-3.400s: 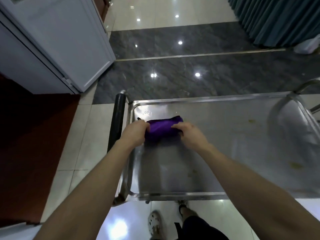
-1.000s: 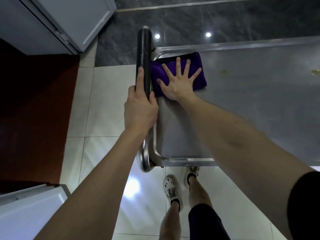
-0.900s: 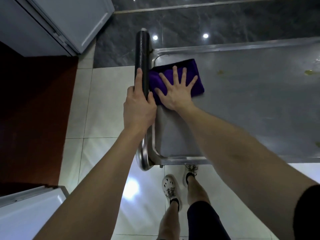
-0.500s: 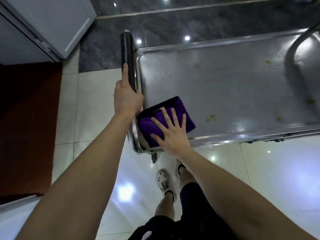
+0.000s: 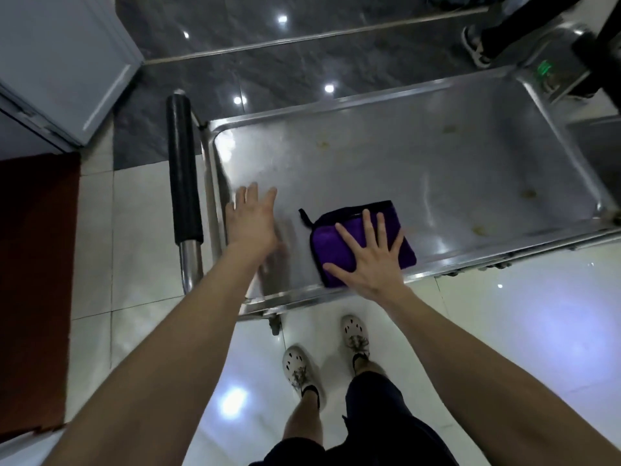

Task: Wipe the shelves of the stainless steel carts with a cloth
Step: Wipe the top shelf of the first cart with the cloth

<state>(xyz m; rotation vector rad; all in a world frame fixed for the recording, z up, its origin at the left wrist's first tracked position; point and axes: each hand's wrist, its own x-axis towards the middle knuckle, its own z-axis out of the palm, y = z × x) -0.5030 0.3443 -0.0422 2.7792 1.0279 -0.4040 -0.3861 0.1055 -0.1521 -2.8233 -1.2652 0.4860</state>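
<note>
A folded purple cloth (image 5: 361, 242) lies flat near the front rim of the stained stainless steel cart shelf (image 5: 386, 163).

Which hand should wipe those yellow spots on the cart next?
The right hand. It presses flat on the purple cloth, and the nearest yellow spots lie to its right on the shelf. The left hand is open, holding nothing.

On the stainless steel cart shelf (image 5: 420, 163), the right hand (image 5: 366, 260) presses flat on a folded purple cloth (image 5: 339, 237) near the shelf's front rim; the left hand (image 5: 250, 218), fingers straight, hovers beside the cloth.
</note>
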